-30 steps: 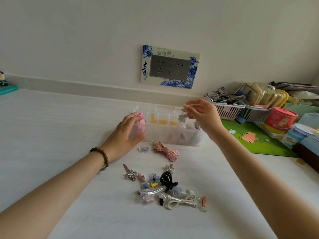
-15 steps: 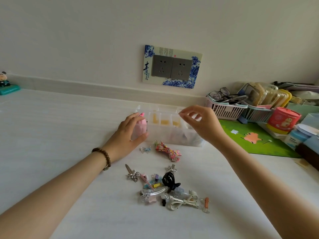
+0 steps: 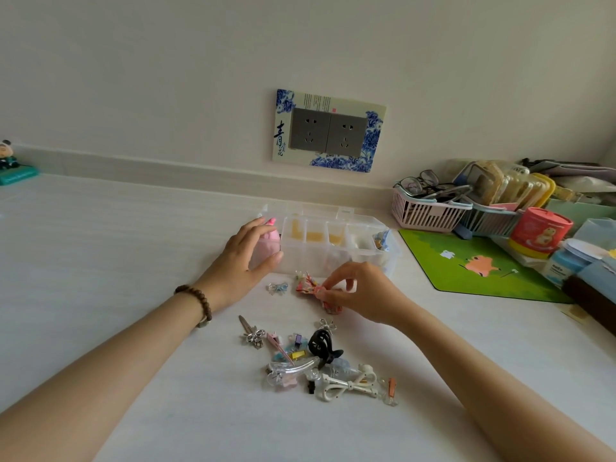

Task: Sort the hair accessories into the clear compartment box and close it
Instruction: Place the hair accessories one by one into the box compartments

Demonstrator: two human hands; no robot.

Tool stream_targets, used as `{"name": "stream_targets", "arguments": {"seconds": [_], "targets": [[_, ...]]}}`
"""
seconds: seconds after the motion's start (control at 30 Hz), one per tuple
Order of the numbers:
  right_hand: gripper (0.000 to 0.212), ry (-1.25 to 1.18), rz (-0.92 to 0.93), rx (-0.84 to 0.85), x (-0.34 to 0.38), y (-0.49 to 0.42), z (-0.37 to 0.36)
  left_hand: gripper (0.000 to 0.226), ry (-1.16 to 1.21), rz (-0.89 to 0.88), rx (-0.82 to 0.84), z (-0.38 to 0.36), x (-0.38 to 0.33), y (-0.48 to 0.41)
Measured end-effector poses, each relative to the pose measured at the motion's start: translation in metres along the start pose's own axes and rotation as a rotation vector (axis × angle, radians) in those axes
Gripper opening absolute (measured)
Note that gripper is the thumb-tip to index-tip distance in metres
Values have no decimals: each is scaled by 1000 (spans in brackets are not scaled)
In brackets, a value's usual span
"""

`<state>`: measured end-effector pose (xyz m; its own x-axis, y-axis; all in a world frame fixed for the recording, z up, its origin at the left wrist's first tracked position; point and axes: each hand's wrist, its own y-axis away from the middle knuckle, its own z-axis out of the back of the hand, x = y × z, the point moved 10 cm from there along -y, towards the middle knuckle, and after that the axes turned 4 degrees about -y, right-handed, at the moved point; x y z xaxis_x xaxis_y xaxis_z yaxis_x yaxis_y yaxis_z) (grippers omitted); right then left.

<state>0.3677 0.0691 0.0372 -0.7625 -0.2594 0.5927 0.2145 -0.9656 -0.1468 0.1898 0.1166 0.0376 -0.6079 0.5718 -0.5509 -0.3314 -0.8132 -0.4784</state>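
Note:
The clear compartment box point(image 3: 333, 251) stands open on the white table, its lid lying back toward the wall, with yellow and blue items in some cells. My left hand point(image 3: 245, 261) grips the box's left end, over a pink item there. My right hand point(image 3: 356, 291) is down on the table just in front of the box, thumb and fingers pinched on a pink patterned fabric bow point(image 3: 308, 285). A small pale-blue bow clip point(image 3: 277, 288) lies left of it. Nearer me lies a pile of several clips, including a black claw clip point(image 3: 321, 346) and a white bow clip point(image 3: 348, 383).
A green mat point(image 3: 466, 261) lies right of the box. Beyond it stand a pink basket point(image 3: 426, 211) with glasses, a blue basket point(image 3: 496, 221), a red tin point(image 3: 538, 231) and other clutter. A teal figurine point(image 3: 13, 168) sits far left. A socket plate point(image 3: 328, 130) is on the wall.
My right hand came down from above the box, where it held a small silver piece, to the table and took hold of the pink fabric bow. The left hand stayed on the box.

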Motion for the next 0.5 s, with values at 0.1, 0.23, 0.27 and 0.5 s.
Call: {"name": "stream_targets", "arguments": {"seconds": [0.1,0.23,0.27,0.5], "targets": [[15,-98,33,19,6,3,2,60,7,5,10,0,0,1],[8,-547,2,-101,7,-3,32,59,18,-5,4,1,-2,1],[8,-629,-9,-166,5,-6,44,57,18,-12,-1,2,-3,1],[17,-416,-144,-480,-30,-29,104,55,9,0,11,2,-7,2]]}}
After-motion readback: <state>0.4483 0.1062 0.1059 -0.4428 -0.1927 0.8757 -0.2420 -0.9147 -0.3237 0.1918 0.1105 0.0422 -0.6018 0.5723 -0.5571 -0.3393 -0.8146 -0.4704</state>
